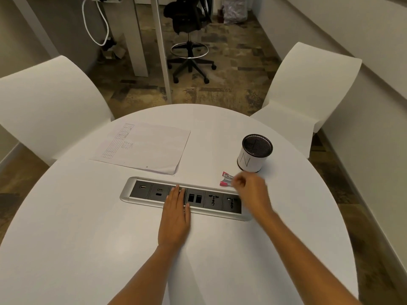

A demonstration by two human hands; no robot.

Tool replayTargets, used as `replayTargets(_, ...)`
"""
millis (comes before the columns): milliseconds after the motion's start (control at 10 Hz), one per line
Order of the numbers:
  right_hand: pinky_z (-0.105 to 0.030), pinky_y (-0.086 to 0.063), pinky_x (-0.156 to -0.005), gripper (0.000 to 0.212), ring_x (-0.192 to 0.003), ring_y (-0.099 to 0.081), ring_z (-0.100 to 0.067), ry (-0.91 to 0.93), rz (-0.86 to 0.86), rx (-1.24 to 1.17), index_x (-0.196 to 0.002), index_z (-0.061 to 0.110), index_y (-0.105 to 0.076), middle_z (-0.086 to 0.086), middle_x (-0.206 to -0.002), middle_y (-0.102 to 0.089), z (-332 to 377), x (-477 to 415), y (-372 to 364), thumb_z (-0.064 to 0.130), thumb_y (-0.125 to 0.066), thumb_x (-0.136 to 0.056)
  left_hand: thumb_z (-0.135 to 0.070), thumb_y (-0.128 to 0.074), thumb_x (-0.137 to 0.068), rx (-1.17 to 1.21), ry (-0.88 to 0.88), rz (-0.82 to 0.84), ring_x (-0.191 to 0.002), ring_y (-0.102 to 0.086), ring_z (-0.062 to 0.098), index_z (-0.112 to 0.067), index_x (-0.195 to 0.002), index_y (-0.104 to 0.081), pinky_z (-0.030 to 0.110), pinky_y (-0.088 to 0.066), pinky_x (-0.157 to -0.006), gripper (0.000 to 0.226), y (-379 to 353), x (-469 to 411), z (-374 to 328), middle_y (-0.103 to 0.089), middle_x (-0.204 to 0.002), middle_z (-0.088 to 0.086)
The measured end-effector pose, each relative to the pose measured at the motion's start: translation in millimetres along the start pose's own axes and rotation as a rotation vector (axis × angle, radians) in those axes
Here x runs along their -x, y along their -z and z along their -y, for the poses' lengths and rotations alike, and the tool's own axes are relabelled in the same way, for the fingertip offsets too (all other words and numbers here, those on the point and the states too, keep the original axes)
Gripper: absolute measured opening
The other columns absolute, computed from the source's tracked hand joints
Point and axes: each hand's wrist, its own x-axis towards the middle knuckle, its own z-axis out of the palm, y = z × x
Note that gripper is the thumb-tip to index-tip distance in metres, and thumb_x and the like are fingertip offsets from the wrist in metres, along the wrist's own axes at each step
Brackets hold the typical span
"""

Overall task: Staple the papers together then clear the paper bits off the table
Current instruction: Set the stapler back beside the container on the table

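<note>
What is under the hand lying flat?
Under the left hand lie the white table and part of the socket strip. The fingers cover one section of the strip, so what it holds is hidden.

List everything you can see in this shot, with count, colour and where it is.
table: one, white, round, fills the foreground
papers: one thin stack, white with a printed grid, far left on the table
stapler: one, red and metal, looks opened out, just in front of the pen cup
pen cup: one, black mesh with a white label marked N, far right on the table
socket panel: one, black in a silver frame, set into the table's middle
white chairs: two, one at each far side of the table
office chair: one, black, on the carpet behind
left hand: flat, fingers straight, on the socket panel
right hand: blurred, fingers curled, at the stapler; grip unclear
</note>
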Motion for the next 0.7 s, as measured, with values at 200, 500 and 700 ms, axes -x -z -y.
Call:
replayTargets(200, -0.013, -0.042, -0.065, 0.008, -0.072, -0.055, -0.007, -0.067, 0.258, 0.063, -0.088, 0.011, -0.070, -0.005, -0.090, -0.071, -42, 67, -35, 0.012, -0.063, -0.085, -0.021, -0.035, -0.098, 0.010, 0.007, -0.006, -0.144, -0.012, 0.011, -0.012, -0.145, -0.029, 0.024, -0.005, -0.117, 0.048, -1, 2, 0, -0.025, -0.154, 0.000)
replayTargets(500, -0.016, -0.037, -0.066, 0.012, -0.074, -0.052, -0.010, -0.010, 0.302, 0.223, -0.083, 0.008, -0.064, -0.006, -0.089, -0.064, -41, 64, -44, 0.004, -0.053, -0.087, -0.023, -0.033, -0.099, 0.021, 0.015, 0.001, -0.144, -0.011, 0.010, -0.013, -0.146, -0.027, 0.022, -0.003, -0.117, 0.048, -2, 2, 2, -0.024, -0.154, 0.000)
replayTargets(700, -0.033, -0.036, -0.083, 0.023, -0.108, -0.049, -0.028, 0.114, 0.355, 0.334, -0.109, -0.001, -0.054, -0.016, -0.116, -0.052, -42, 71, -54, -0.005, -0.037, -0.093, -0.023, -0.033, -0.099, 0.035, 0.021, 0.006, -0.144, -0.010, 0.009, -0.014, -0.146, -0.025, 0.021, -0.001, -0.116, 0.049, -2, 2, 3, -0.022, -0.155, -0.001)
